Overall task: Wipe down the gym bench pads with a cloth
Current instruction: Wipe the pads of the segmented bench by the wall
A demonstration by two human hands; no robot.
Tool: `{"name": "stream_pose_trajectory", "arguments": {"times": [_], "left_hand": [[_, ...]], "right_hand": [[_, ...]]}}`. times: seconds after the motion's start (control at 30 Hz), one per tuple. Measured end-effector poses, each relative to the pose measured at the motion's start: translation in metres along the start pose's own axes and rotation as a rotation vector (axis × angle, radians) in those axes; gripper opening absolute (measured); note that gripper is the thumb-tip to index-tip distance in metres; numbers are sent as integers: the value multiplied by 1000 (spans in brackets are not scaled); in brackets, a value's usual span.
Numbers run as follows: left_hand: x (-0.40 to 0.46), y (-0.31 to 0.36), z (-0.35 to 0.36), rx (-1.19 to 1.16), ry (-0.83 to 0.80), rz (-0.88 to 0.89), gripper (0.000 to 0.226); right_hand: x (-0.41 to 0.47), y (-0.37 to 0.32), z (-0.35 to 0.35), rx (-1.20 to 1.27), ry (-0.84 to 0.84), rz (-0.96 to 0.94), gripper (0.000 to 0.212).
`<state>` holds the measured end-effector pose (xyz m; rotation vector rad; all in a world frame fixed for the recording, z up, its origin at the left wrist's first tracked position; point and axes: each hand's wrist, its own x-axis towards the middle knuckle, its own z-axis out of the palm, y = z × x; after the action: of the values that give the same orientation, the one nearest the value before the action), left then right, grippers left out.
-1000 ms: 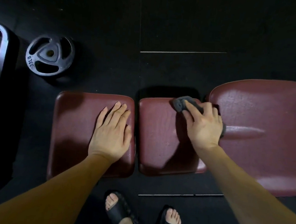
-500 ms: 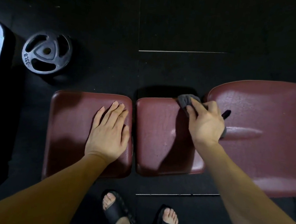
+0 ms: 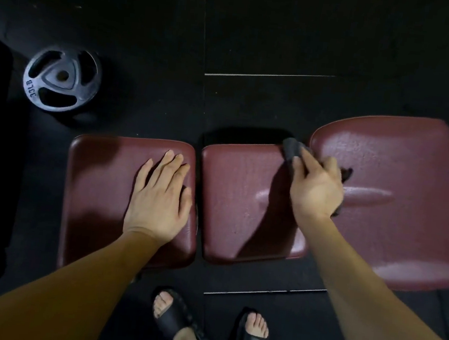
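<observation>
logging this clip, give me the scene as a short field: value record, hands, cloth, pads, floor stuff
left hand: left hand flat, fingers straight, resting on the left pad
right hand: right hand grips the grey cloth
cloth position: at the far right corner of the middle pad, beside the large right pad
pads: dark red, in a row
floor: weight plate lying flat, far left
feet: black sandals near the bench
</observation>
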<state>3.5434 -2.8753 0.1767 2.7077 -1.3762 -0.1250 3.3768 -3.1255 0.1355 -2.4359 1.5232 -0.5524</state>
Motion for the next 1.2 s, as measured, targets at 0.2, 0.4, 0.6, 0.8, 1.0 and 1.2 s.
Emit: {"name": "stream_pose_trajectory", "arguments": {"times": [0.2, 0.4, 0.6, 0.8, 1.0, 1.2], "left_hand": [[0, 1, 0, 20, 6, 5, 56], [0, 1, -1, 13, 18, -1, 55], [0, 1, -1, 25, 9, -3, 55], [0, 1, -1, 24, 8, -3, 57], [0, 0, 0, 18, 4, -6, 55], [0, 1, -2, 25, 0, -11, 55]], "right_hand": [[-44, -84, 13, 38, 5, 16, 35], [-37, -58, 5, 18, -69, -541, 31], [-31, -33, 3, -44, 13, -32, 33], [-87, -110, 5, 106, -148, -441, 30], [-41, -1, -10, 10, -25, -275, 28], [-102, -95, 2, 38, -43, -110, 33]]}}
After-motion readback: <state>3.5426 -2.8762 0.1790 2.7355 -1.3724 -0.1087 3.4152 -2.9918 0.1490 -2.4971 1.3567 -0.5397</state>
